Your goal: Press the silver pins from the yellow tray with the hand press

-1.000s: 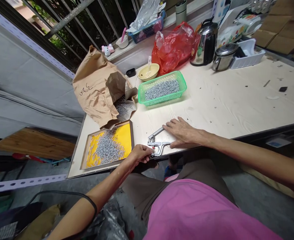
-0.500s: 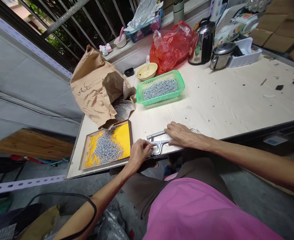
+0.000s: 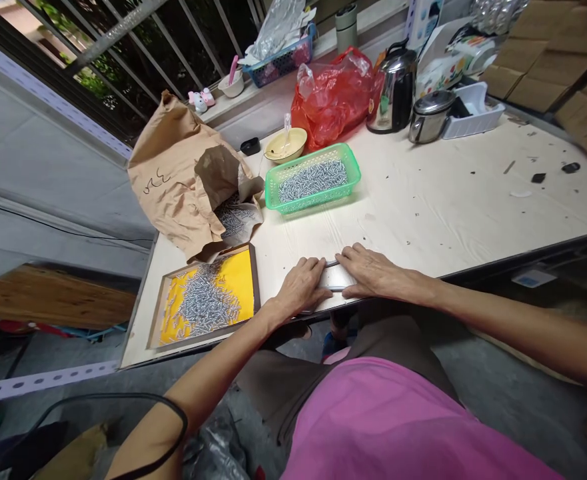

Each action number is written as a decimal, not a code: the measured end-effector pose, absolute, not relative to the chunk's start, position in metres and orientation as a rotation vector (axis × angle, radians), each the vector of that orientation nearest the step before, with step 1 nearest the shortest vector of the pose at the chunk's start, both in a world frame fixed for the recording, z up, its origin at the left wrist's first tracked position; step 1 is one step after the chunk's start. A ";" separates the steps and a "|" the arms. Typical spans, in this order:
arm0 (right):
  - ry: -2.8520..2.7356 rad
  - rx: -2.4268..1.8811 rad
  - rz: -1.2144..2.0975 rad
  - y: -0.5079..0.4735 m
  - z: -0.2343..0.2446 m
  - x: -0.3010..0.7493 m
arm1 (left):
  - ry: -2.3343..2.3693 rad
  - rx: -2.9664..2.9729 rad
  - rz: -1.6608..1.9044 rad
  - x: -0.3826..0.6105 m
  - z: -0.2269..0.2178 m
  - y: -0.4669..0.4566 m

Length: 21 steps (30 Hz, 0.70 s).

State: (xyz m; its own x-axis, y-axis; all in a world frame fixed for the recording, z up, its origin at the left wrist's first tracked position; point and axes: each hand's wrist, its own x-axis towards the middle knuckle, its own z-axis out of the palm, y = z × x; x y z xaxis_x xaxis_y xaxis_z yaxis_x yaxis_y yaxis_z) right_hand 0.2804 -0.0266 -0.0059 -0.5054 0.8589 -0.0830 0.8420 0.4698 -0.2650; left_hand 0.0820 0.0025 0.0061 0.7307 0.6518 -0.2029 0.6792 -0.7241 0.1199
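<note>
Pale-topped, dark-edged rectangular table: stretches beneath the grip, reaching well past it ahead and to the right, with the near edge just beside it.
Crumpled brown paper sack: slumps beyond the grip to the left, mouth open toward it, marked with black handwriting.
Crinkled red plastic bag: sits far ahead of the grip, toward the back of the table.
Shallow rectangular brown-walled, yellow-floored tray: rests flat to the left of the grip, near it.
Green perforated plastic basket: stands ahead of the grip, apart from it, on the near side of the red bag.
Black-and-silver metal kettle: stands upright far ahead and to the right of the grip, just beside the red bag.
Silver-grey metal two-barred hand tool: lies on the table right in the grip, showing short lengths of both bars at the middle, otherwise covered.
Bare right hand: partly closed on the right end of the tool, fingers at the far bar, thumb by the near one.
Bare left hand: curled over the left part of the tool, with hold of it; cannot tell of anything else underneath.
Round pale-yellow bowl: sits far ahead of the grip, slightly left, just behind the basket.
Slender silvery metal pieces: heaped in the tray left of the grip, spread across the basket, showing in the sack's mouth.
</note>
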 end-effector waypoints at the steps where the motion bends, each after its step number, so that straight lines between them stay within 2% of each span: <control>1: -2.645 -1.511 0.430 -0.027 -0.004 0.282 | 1.062 2.766 -0.239 0.083 0.007 0.003; 7: -2.617 -1.453 0.401 -0.021 -0.009 0.283 | 1.008 2.793 -0.222 0.087 0.004 0.010; 14: -2.587 -1.419 0.360 0.004 -0.033 0.276 | 1.219 2.751 -0.207 0.093 -0.004 0.015; 18: -2.587 -1.408 0.287 0.008 -0.029 0.275 | 1.301 2.732 -0.220 0.094 -0.001 0.014; 21: -2.614 -1.390 0.331 0.014 -0.020 0.283 | 1.352 2.722 -0.100 0.090 -0.002 0.004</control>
State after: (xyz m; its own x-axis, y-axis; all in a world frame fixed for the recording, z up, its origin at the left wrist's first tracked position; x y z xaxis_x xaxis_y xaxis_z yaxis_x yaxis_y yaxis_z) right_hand 0.2831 0.0135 -0.0201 -0.5545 0.8313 0.0389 0.7953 0.5431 -0.2693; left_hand 0.0900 0.0038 -0.0017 0.6037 0.7905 -0.1037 0.7971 -0.6008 0.0609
